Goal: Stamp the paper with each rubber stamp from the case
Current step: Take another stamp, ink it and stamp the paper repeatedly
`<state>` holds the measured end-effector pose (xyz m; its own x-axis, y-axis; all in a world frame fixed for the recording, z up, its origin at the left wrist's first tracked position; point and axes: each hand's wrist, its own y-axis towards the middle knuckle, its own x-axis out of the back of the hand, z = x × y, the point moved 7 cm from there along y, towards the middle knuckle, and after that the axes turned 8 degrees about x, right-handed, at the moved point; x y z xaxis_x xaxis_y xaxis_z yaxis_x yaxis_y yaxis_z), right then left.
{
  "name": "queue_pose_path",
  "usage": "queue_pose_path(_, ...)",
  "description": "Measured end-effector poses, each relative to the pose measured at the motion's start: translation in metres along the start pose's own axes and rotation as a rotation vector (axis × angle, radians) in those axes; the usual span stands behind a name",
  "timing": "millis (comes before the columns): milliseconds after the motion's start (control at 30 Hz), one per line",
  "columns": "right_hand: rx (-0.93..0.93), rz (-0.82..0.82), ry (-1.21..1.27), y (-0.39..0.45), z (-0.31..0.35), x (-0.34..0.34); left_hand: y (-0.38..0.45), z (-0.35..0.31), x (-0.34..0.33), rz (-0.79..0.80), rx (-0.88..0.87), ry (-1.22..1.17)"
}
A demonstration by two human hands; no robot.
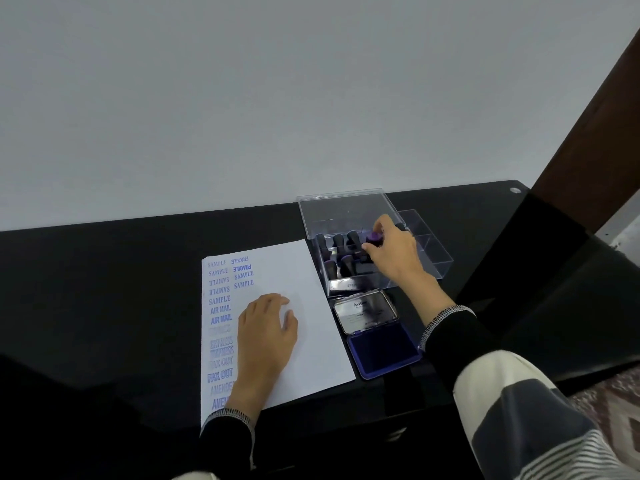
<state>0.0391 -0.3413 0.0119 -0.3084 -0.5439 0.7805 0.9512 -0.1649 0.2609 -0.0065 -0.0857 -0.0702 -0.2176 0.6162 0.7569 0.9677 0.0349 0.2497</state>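
Nearest: left hand lies flat on the paper, fingers relaxed and spread, pinning the sheet to the black desk. Left margin of the sheet is already full of blue prints (SAMPLE, FRAGILE, AIR MAIL, EXPRESS, FAX OUT, AMENDED), some doubled or smeared. Risk: palm sits just beside those prints; if ink is wet, a slide would smudge them. If the hand lifts, the sheet could shift under a stamp.

Right of the paper: ink pad open, metal lid folded back, blue surface exposed. Right sleeve passes just over it, so the cuff could drag into ink or knock the pad.

Farther: clear case, its own lid standing up behind. Right hand reaches in, fingers pinching a purple-topped stamp at the row of black-handled stamps. Stamp is at the case, not yet over pad or paper. Risks: tight row, neighbours may tip or lift out together; case could skid on the glossy desk; the same stamp might get picked twice, as repeated prints suggest.
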Motion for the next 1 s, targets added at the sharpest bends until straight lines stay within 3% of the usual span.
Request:
queue_pose_path(100,0.042,0.03,0.053,-0.006,0.005,-0.003,0.0,0.001,-0.001,0.009,0.009,-0.005)
queue_pose_path(467,-0.017,0.142,-0.413,-0.006,0.025,-0.01,-0.001,0.0,0.001,0.023,0.024,-0.003)
queue_pose_path(1000,-0.143,0.349,-0.463,-0.001,0.026,-0.025,0.0,0.0,0.0,0.028,0.026,-0.008)
